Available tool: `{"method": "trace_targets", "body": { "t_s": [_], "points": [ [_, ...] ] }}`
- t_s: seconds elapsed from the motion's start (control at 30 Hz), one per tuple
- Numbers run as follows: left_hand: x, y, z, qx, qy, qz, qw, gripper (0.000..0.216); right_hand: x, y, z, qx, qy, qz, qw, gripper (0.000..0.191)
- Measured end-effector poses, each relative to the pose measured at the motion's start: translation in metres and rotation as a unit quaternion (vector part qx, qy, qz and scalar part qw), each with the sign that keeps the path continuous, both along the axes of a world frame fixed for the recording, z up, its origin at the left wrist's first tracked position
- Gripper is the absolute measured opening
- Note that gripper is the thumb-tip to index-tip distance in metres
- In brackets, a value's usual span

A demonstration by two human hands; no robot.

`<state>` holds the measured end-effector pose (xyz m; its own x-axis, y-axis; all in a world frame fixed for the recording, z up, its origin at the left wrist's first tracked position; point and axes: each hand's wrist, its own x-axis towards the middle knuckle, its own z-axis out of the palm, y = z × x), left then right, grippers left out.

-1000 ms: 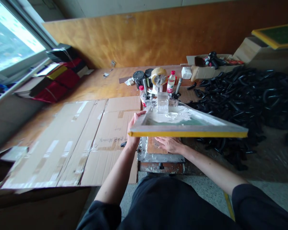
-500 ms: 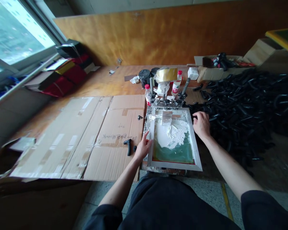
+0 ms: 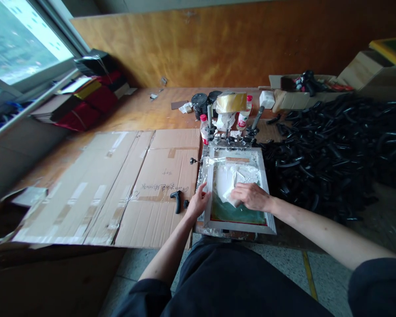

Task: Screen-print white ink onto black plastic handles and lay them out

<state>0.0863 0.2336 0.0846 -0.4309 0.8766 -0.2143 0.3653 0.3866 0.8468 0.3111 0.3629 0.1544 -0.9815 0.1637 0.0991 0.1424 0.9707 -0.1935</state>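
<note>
A head-worn view looks down at a person's two bare hands working at a brown wooden table. A rectangular silver metal frame with a green mesh panel lies at the table's near edge, directly in front of the person. Thick white paste covers much of the mesh. The right hand is over the mesh, its grip clenched on a pale, paste-smeared block, mostly hidden by the fingers. The left hand is at the frame's left rail, its grip released, fingers loosely extended. To its left, a curved black handle-like piece lies on flattened brown cardboard. Right of the frame spreads a large heap of glossy black curved pieces. Behind it stand two clear bottles with red caps.
</note>
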Motion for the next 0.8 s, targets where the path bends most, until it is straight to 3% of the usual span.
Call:
{"method": "trace_targets", "body": {
  "t_s": [0.1,0.2,0.33,0.4,0.47,0.57,0.63,0.73,0.8],
  "points": [
    [0.001,0.000,0.004,0.003,-0.022,0.016,1.000,0.055,0.000,0.002,0.004,-0.044,0.024,-0.027,0.998,0.014],
    [0.002,0.000,0.008,0.006,-0.031,0.013,0.999,0.056,-0.007,-0.003,-0.005,-0.019,0.075,-0.096,0.992,0.021],
    [0.003,-0.001,0.012,0.008,-0.045,0.008,0.999,0.057,-0.003,-0.017,-0.016,0.004,0.071,-0.061,0.996,0.024],
    [0.004,-0.001,0.015,0.010,-0.059,0.010,0.998,0.059,-0.004,-0.014,-0.011,-0.025,0.073,-0.082,0.994,0.017],
    [0.004,-0.002,0.023,0.017,-0.082,0.007,0.996,0.062,-0.014,0.000,0.002,-0.049,0.100,-0.140,0.984,0.022],
    [0.006,-0.004,0.047,0.040,-0.131,-0.003,0.991,0.067,-0.035,0.039,0.029,-0.055,0.142,-0.242,0.958,0.050],
    [0.007,-0.005,0.069,0.068,-0.171,0.004,0.983,0.063,-0.033,0.073,0.045,-0.056,0.161,-0.298,0.939,0.058],
    [0.011,0.003,0.107,0.117,-0.223,0.020,0.968,0.059,0.004,0.121,0.053,-0.089,0.235,-0.390,0.886,0.042],
    [0.013,0.017,0.131,0.172,-0.231,0.031,0.957,0.059,0.039,0.139,0.041,-0.120,0.275,-0.464,0.834,0.038]
  ]
}}
